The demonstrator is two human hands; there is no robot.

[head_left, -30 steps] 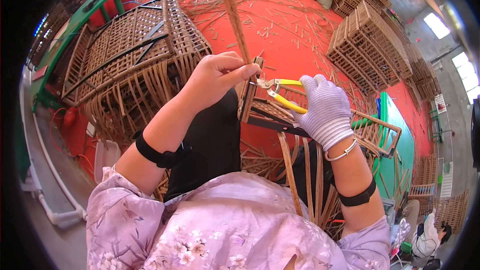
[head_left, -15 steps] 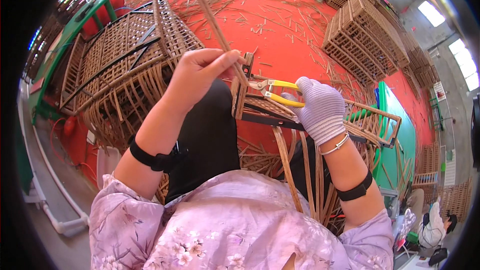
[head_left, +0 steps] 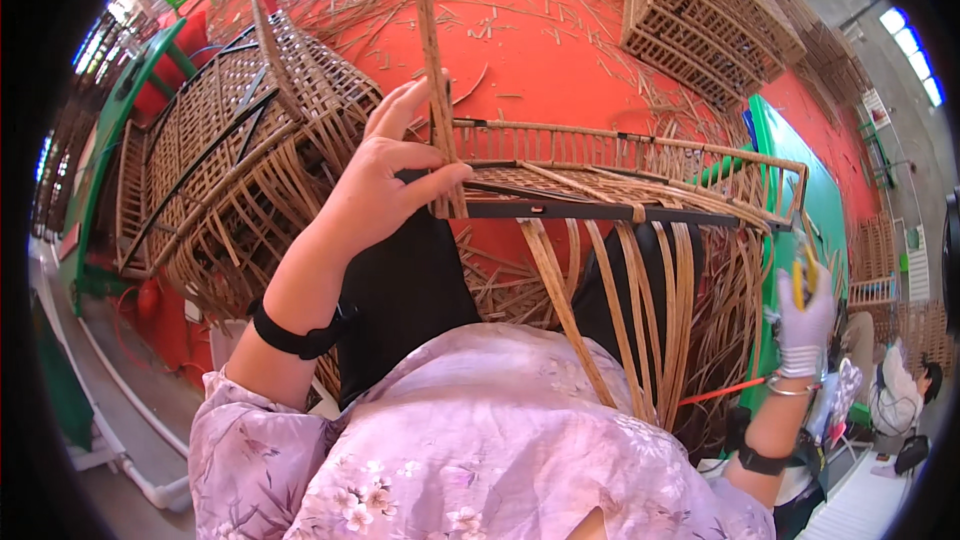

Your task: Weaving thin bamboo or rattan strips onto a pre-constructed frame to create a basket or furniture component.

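Observation:
A half-woven brown wicker panel (head_left: 590,180) on a black metal frame bar (head_left: 600,211) lies across my lap. My bare left hand (head_left: 385,175) grips a long brown weaving strip (head_left: 432,50) at the panel's left corner, thumb in front; the other fingers are partly behind it. The strip stands up past the picture's top edge. Far to the right, my right hand (head_left: 806,315), in a pale striped glove, is closed on yellow-handled cutting pliers (head_left: 803,278), slightly blurred and apart from the panel. Several loose strips (head_left: 640,310) hang from the bar toward my lap.
A large wicker piece (head_left: 240,140) lies on its side at the left, near a green table (head_left: 120,110). Stacked wicker baskets (head_left: 710,20) stand at the far right. A green board-like surface (head_left: 810,165) is beside the panel. Strip scraps litter the red floor (head_left: 540,50).
My right hand has moved with the pliers from the panel's left corner to the far right and lower. My left hand has come slightly down and left, still at the strip; more of the panel shows.

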